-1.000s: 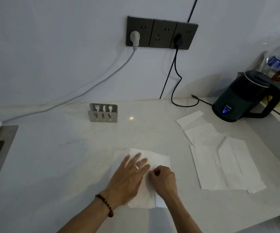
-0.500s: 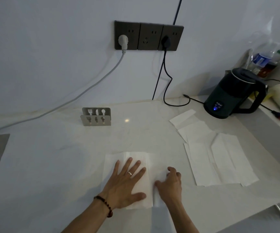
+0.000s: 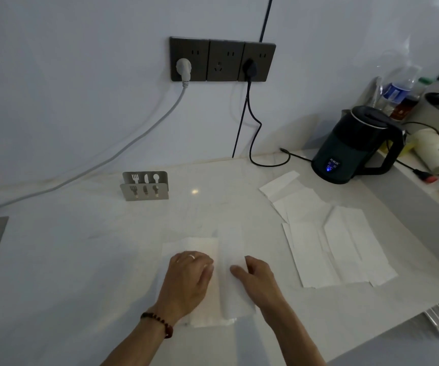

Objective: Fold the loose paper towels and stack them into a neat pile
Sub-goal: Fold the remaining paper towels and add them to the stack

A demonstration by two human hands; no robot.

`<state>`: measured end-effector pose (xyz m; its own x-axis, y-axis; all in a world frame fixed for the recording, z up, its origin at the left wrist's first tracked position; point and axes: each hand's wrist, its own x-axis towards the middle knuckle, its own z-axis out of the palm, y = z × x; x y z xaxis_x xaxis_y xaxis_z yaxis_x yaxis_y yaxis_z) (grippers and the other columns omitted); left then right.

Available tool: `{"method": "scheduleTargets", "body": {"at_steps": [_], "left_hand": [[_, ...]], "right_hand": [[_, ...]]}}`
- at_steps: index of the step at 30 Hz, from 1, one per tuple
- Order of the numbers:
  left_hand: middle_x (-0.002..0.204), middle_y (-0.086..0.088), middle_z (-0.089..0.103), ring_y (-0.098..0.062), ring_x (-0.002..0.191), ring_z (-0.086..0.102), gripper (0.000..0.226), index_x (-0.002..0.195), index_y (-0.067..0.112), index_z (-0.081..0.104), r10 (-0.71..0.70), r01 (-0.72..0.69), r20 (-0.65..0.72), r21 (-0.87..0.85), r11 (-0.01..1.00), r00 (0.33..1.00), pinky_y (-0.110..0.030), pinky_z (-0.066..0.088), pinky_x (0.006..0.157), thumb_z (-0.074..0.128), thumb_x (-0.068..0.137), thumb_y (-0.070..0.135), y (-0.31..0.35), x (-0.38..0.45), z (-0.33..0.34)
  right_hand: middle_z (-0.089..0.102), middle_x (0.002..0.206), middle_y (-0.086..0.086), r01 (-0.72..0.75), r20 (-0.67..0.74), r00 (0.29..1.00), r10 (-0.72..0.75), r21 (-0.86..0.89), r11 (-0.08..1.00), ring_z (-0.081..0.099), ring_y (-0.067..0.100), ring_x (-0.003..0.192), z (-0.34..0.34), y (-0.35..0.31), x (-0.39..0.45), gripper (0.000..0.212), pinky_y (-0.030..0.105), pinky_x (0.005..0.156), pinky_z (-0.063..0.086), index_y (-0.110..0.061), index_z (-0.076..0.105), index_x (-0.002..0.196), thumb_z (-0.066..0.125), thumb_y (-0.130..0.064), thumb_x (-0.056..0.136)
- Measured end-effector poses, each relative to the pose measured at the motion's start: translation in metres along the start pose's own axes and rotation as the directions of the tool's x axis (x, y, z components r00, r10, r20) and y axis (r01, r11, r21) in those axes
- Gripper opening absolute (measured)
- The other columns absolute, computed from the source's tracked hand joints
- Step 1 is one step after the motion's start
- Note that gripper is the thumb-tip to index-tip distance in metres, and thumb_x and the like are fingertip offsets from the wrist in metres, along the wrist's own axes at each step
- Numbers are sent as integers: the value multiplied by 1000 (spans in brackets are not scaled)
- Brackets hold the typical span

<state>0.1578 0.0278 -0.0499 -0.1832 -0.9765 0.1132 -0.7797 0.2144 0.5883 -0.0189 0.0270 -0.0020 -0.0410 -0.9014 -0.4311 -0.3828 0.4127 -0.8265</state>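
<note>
- The towel [image 3: 202, 247] being folded lies on the counter [image 3: 81, 260] straight in front of the person, at 6 o'clock from the cutlery holder [image 3: 145, 185] and at 9 o'clock from the loose sheets [image 3: 339, 249].
- The left hand [image 3: 188, 277] rests on the towel's left part, fingers bent down onto the paper; it seems to press, and I cannot tell whether it pinches anything.
- The right hand [image 3: 259, 280] holds the raised flap [image 3: 233, 262] at its right edge, thumb on the paper; the fingers behind are hidden, so how tight the hold is I cannot tell.
- To do this fold well, I judge the left hand should keep the base pinned so it does not slide on the smooth stone.
- Bring the flap toward 9 o'clock, and match its long edge to the edge beneath before flattening.
- Crease from the middle outward with flat fingers; thin paper wrinkles or tears if dragged.
- The likely slip is a skewed edge, which would make the pile lean.
- The sheets at 3 o'clock, near the kettle [image 3: 355, 146], overlap untidily and still await folding.
</note>
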Motion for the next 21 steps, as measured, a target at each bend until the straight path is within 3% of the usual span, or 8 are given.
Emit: {"method": "scheduleTargets", "body": {"at_steps": [1,2,5,8,10,13,18,21], "left_hand": [[99,17,67,-10,98,62,43,98,29,67,-94,81,-105,-122,989,990,-26,42,87,30,93,51,7,0,-6],[88,18,65,-6,84,61,34,89,31,64,-214,180,-119,-249,952,969,-20,43,76,36,94,51,13,2,-12],[81,12,65,-9,77,60,21,87,28,62,-468,438,61,-476,763,882,-20,47,70,55,92,47,19,10,-20],[87,6,70,-9,81,65,25,107,24,65,-539,530,91,-377,759,837,-20,50,73,71,85,34,10,10,-19],[81,8,70,-8,77,66,30,112,23,64,-564,558,81,-312,768,822,-23,54,73,72,83,26,4,7,-16],[74,12,67,-5,72,65,33,114,26,62,-563,557,56,-260,789,825,-27,57,73,72,83,27,1,3,-13],[77,11,65,-6,73,62,46,128,24,52,-533,523,27,-245,817,846,-22,53,72,70,86,28,0,3,-14],[85,11,60,-6,76,59,50,133,25,46,-474,469,-10,-126,874,881,-16,48,70,68,88,29,0,2,-19]], "right_hand": [[63,75,5,31,25,999,-30,-16,999,58,15,65,5,-2,-2,20,24,58,47,-8,58,75,61,-22,89],[64,76,1,58,68,996,-57,-23,998,60,14,65,9,-4,-3,17,22,59,48,-11,60,77,62,-22,89],[72,88,-4,108,192,975,-111,23,994,68,12,73,15,-6,-7,7,20,64,52,-21,70,92,64,-22,88],[71,90,-3,114,85,989,-118,42,993,66,11,73,13,1,-2,12,20,64,53,-21,70,96,61,-17,89],[65,99,-8,171,3,985,-172,-150,974,62,8,78,12,11,5,17,15,66,50,-27,65,107,60,-23,92],[50,112,-14,263,51,963,-263,-369,892,59,6,83,15,25,13,35,10,70,46,-35,54,128,58,-33,93],[43,115,-14,302,111,953,-283,-452,839,57,8,93,22,34,20,45,17,85,50,-29,50,136,57,-37,93],[46,120,-10,305,134,952,-275,-484,820,58,11,97,24,38,22,46,23,89,52,-28,49,137,57,-37,92]]}}
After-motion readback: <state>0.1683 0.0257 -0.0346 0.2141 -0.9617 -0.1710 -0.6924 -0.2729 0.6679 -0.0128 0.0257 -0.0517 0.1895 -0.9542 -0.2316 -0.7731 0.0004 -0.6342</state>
